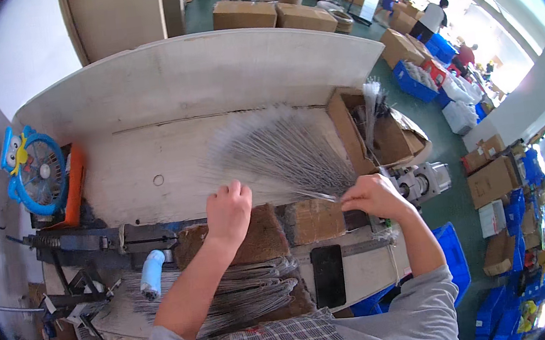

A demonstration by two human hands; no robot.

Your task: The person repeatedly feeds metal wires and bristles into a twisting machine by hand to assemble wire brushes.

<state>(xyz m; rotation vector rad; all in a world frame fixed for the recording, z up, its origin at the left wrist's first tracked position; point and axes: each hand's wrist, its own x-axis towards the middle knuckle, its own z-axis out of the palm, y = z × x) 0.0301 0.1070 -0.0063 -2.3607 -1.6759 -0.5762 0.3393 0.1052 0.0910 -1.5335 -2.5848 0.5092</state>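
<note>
A wide fan of thin grey wires (pixel 290 151) with pale, fuzzy far ends lies on the worktable (pixel 117 167). My right hand (pixel 375 196) pinches at the gathered near ends of these wires, at the table's front strip. To its left, my left hand (pixel 229 210) is closed above a brown cloth pad (pixel 260 235), with its fingers curled; anything in them is too thin to make out. Folded bundles of similar grey wire (pixel 246 294) lie closer to me, partly hidden by my left forearm.
An open cardboard box (pixel 383 134) holding more wires stands at the right, beside a metal machine part (pixel 425 181). A black phone (pixel 329 276) and a light-blue bottle (pixel 153 274) lie near me. At the left is a blue fan (pixel 43 172). A raised board (pixel 207 70) closes the back.
</note>
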